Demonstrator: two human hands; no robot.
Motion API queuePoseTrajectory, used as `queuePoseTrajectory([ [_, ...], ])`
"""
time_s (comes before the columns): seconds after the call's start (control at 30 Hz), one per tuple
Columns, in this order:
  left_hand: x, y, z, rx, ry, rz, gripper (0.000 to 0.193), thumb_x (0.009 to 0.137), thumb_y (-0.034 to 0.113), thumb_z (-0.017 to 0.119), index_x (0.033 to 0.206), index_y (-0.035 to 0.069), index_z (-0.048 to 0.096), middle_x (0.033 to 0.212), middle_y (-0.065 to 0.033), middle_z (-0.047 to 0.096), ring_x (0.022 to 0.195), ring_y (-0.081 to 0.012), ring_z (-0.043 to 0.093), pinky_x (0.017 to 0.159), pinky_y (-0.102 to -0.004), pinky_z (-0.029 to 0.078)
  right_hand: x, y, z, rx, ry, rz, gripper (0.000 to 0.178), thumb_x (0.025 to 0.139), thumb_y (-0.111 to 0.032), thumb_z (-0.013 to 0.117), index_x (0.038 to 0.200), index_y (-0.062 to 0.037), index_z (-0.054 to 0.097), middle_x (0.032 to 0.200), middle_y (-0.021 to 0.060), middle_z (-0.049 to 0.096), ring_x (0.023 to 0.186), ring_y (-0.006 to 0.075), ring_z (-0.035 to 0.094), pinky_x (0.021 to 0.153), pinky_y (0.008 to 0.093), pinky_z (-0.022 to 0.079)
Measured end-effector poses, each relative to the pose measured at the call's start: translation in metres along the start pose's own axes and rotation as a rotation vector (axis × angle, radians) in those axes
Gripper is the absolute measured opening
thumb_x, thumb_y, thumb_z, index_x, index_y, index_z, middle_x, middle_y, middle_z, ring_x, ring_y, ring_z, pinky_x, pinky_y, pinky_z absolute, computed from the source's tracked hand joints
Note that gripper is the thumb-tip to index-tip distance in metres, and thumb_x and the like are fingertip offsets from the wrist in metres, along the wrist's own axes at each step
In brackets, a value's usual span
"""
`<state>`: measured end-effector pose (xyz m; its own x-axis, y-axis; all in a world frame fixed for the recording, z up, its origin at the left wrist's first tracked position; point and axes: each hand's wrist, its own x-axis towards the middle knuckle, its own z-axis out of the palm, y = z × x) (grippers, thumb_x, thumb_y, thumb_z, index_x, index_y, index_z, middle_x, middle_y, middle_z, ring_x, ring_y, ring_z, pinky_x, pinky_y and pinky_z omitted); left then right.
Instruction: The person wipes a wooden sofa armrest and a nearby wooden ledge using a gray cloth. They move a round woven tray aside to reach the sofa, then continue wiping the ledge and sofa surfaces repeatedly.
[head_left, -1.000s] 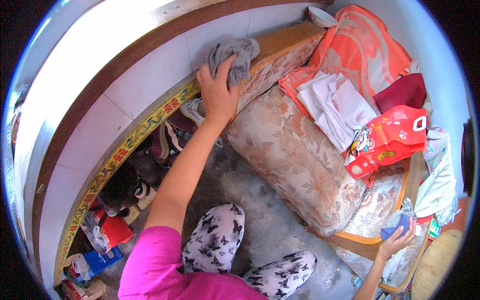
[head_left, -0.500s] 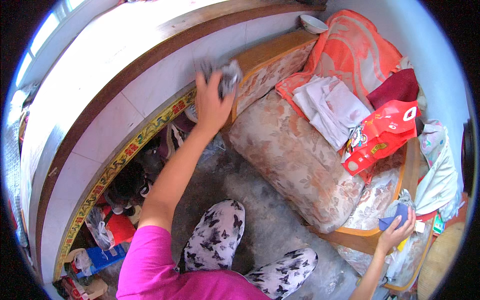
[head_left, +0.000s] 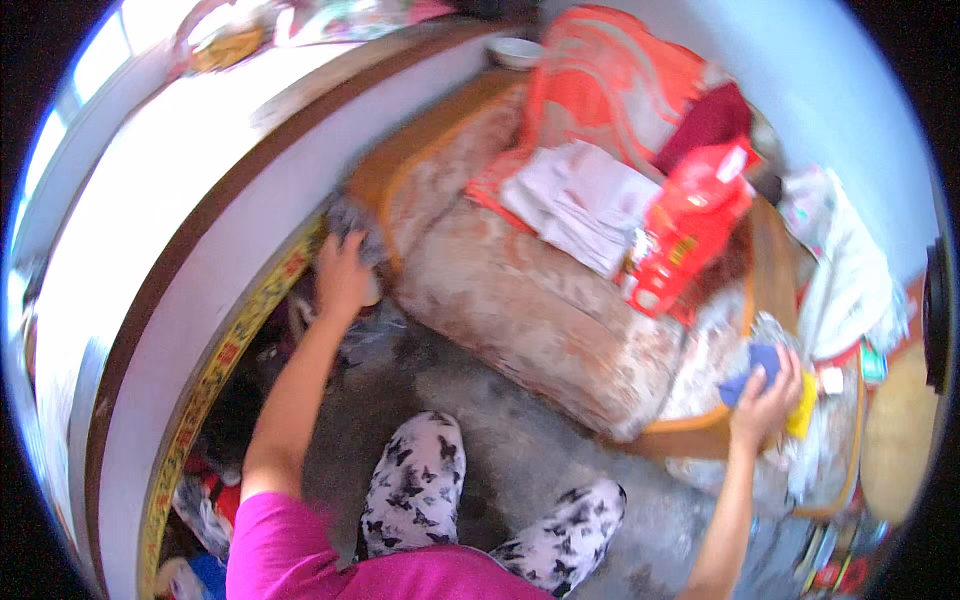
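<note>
My left hand [head_left: 345,275] reaches out to the sofa's wooden armrest [head_left: 385,165], its fingers closed on a crumpled grey cloth [head_left: 355,222]. The cloth lies close to the armrest's front end and the pale wall panel [head_left: 235,215]; whether it presses on either is blurred. Off to the right, my right hand [head_left: 770,402] is closed on a blue-purple cloth [head_left: 742,378], above the sofa's near end. A grey crumpled piece [head_left: 770,330] shows just beyond these fingers, and a yellow item [head_left: 802,408] sits behind them.
The floral sofa [head_left: 520,300] bears a folded white cloth [head_left: 580,200], a red bag [head_left: 690,235] and an orange blanket [head_left: 615,75]. A white bowl [head_left: 515,53] rests at the armrest's far end. Shoes and bags crowd beneath the patterned yellow strip [head_left: 235,350].
The view has shifted, and everything on the sofa appears farther left. My left hand has come lower with the grey cloth, beside the armrest's front. The right hand still holds the blue-purple cloth.
</note>
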<state>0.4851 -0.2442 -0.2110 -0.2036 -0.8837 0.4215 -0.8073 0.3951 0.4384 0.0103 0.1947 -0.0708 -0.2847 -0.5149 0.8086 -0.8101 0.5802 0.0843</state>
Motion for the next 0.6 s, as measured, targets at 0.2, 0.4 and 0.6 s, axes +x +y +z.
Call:
queuePoseTrajectory([
  [0.2,-0.003,-0.044,-0.026,-0.370,0.047,-0.009,0.058,0.086,0.003,0.066,0.142,0.009,0.052,0.140,-0.0137,0.058,0.131,-0.0332,0.055,0.111,-0.0435,0.042,0.015,-0.022,-0.001,0.017,0.081,0.020,0.063,0.087,-0.049,0.071,0.137,-0.0126,0.060,0.148,0.0204,0.049,0.133,0.0432,0.048,0.110,0.0537,0.038],
  [0.4,0.031,0.139,-0.079,-1.433,0.090,-0.111,0.047,0.102,0.020,0.065,0.145,0.005,0.051,0.135,-0.0060,0.058,0.123,-0.0161,0.054,0.107,-0.0325,0.042,0.012,-0.010,0.000,0.186,0.017,0.090,0.078,0.074,-0.053,0.084,0.137,-0.0147,0.060,0.146,0.0193,0.051,0.132,0.0420,0.050,0.108,0.0537,0.040],
  [0.6,-0.044,0.358,-0.077,-1.317,-0.209,0.444,0.048,0.094,-0.002,0.065,0.140,0.004,0.055,0.139,-0.0078,0.058,0.130,-0.0179,0.052,0.113,-0.0350,0.039,0.014,0.006,-0.025,0.328,-0.078,0.115,0.059,0.071,-0.035,0.086,0.123,-0.0161,0.065,0.131,0.0147,0.058,0.122,0.0384,0.055,0.104,0.0506,0.044],
])
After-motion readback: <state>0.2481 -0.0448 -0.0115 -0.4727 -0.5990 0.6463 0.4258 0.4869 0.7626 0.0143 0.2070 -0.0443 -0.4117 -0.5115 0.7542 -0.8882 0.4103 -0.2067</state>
